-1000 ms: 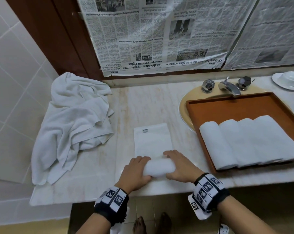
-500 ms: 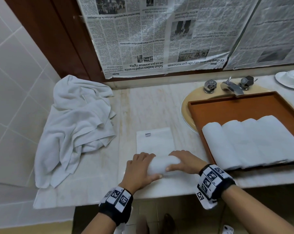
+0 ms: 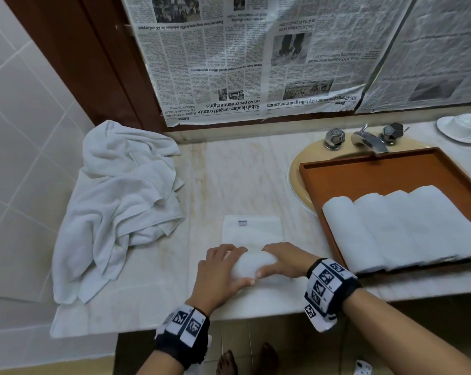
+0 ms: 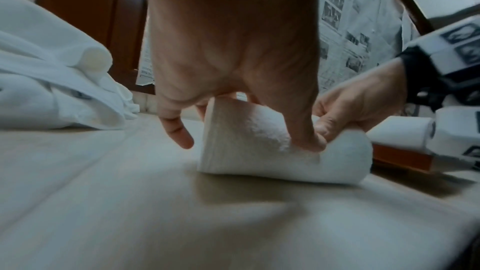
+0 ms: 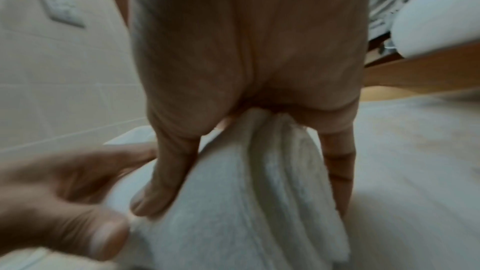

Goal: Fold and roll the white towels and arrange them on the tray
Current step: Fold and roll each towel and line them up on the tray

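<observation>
While the flat end of the towel (image 3: 252, 228) lies left of the tray (image 3: 369, 169), the left hand (image 3: 218, 274) and right hand (image 3: 285, 262) curl around its rolled part, apparently to keep it tight.

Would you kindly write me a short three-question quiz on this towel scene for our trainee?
1. How many rolled towels lie on the tray?
2. True or false: the roll under the left hand and right hand is fully rolled.
3. Where is the heap of loose towels: A) on the tray, B) on the counter, left of the roll, C) in the sink?

Key: 1. Four. 2. False; a flat stretch remains beyond it. 3. B.
</observation>
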{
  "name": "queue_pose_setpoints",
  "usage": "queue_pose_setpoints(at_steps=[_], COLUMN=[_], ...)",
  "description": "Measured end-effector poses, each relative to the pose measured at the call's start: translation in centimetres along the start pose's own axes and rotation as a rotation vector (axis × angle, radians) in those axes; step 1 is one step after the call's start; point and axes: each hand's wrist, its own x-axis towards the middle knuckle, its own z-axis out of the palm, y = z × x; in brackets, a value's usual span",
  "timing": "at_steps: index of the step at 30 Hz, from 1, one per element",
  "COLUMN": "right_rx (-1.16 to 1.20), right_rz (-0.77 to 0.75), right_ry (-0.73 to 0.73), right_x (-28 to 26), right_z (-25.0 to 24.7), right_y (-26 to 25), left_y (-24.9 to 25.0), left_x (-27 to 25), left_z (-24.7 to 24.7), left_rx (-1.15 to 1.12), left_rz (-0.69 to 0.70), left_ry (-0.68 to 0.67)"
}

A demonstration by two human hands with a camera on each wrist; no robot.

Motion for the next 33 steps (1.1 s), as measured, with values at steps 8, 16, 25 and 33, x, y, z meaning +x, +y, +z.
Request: queue_pose_setpoints(at_steps=[8,16,25,33], right_rx=[-0.295,-0.17,0.064,-0.222], right_rz=[-0.046,-0.039,-0.047,-0.013], right_ry=[0.464,0.313,0.214,0.355], right_x=[-1.3,0.5,-2.0,-1.1], right_z=[3.7,2.4,2.4,4.1], right_y=[1.1,1.2,0.7,0.9], left_y=[-1.8,-0.3,-0.8,-1.0], left_x=[3.1,2.4,1.3,1.7], left_z=[-0.9,-1.2,-2.3,-1.6], left_rx=[-0.244,-0.12,-0.314,-0.337], left_rz=[-0.088,-0.081,-0.049,-0.087], left_ry=[-0.196,-0.136,-0.221,-0.093])
